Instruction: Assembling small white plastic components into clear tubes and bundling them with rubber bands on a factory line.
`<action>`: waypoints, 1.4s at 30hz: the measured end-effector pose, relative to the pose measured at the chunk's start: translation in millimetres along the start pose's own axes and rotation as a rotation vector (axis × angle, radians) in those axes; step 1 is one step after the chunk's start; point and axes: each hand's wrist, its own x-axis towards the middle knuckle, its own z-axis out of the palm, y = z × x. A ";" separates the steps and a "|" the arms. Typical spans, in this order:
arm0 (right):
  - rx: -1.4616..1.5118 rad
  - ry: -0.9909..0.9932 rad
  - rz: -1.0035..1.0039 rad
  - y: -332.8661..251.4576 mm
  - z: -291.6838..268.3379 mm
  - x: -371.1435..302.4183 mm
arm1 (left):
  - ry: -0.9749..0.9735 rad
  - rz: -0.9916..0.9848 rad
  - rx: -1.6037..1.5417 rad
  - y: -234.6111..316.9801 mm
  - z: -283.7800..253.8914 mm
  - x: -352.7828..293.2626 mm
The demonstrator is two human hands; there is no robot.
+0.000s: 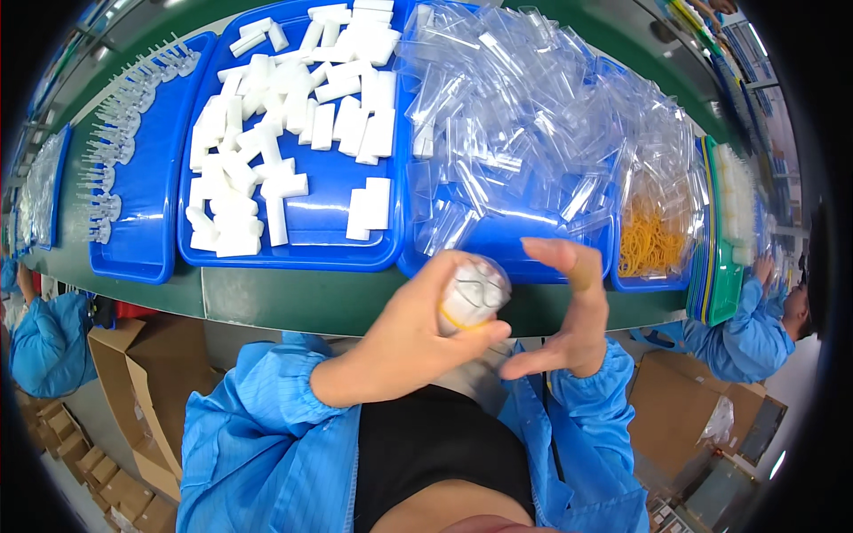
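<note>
My left hand [400, 333] is wrapped round a short white bundle [475, 289]. Clear plastic shows at the bundle's rounded end, and a yellow rubber band circles it lower down. What makes up its inside is hidden by my fingers. To the right of it, my right hand [573, 311] is held with thumb and fingers spread apart, not touching the bundle. Both hands are above the front edge of the green table [275, 298]. Just beyond them is a blue tray [524, 235] piled with clear plastic sleeves [506, 98].
White foam blocks [267, 115] fill a blue tray [320, 240] at centre left. Farther left, a tray [147, 213] holds small clear pronged parts [120, 124]. Yellow rubber bands [649, 244] lie at right beside stacked green trays [729, 284]. Co-workers in blue [742, 329] sit either side.
</note>
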 end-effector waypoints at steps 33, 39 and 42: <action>0.274 -0.212 0.063 -11.0 19.4 6.5 | -0.356 -0.242 -0.489 -26.5 -2.4 9.8; 0.203 -0.188 0.092 -13.9 18.3 5.8 | -0.296 -0.267 -0.489 -21.9 -1.1 7.3; 0.104 -0.106 0.112 -13.5 18.8 2.6 | -0.176 -0.090 -0.247 -19.7 4.4 5.0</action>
